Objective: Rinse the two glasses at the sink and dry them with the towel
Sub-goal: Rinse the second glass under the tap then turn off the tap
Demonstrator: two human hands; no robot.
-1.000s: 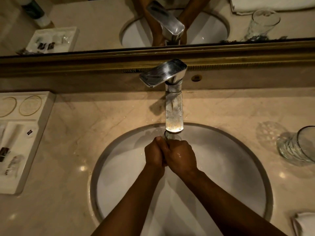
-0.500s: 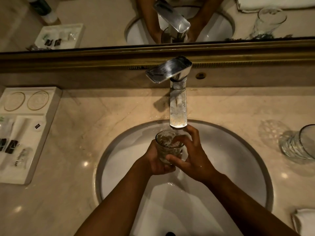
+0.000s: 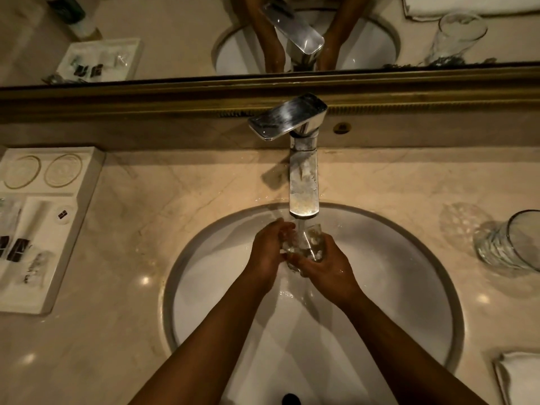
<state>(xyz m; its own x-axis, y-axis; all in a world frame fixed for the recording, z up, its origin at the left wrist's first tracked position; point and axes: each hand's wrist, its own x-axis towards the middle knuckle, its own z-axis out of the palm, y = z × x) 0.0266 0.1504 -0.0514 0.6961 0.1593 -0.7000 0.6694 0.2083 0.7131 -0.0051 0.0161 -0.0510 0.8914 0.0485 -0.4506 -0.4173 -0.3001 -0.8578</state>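
Two glasses are my concern: one glass [image 3: 304,244] sits mid-frame under the tap [image 3: 304,182], water running over it, my left hand [image 3: 267,252] and right hand [image 3: 327,270] both gripping it over the sink [image 3: 204,287]. I judge rinsing is underway. The second glass [image 3: 508,244] waits right on the surface [image 3: 175,200]; next I'd need the towel [image 3: 520,378], lower right.
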